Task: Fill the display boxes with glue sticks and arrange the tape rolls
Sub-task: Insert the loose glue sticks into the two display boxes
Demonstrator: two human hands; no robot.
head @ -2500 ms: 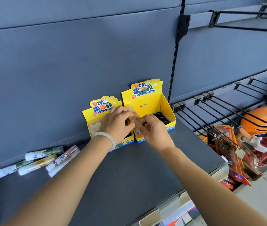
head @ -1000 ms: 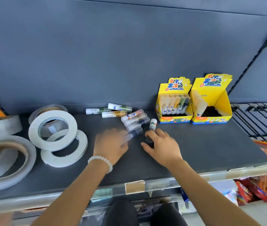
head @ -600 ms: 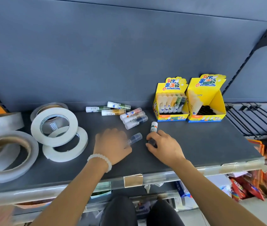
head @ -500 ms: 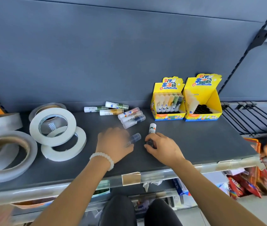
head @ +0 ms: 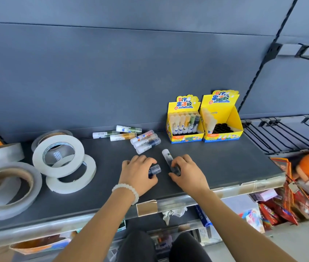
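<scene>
Two glue sticks are in hand. Left hand (head: 138,175) fingers curl around a dark-capped glue stick (head: 154,170), its cap pointing right. Right hand (head: 187,173) fingers pinch the lower end of a second glue stick (head: 169,160), long axis running away from the fingertips. Beyond both hands lie six loose glue sticks (head: 144,141). The part-filled display box (head: 223,127) stands further up and right, nearer the right hand.
</scene>
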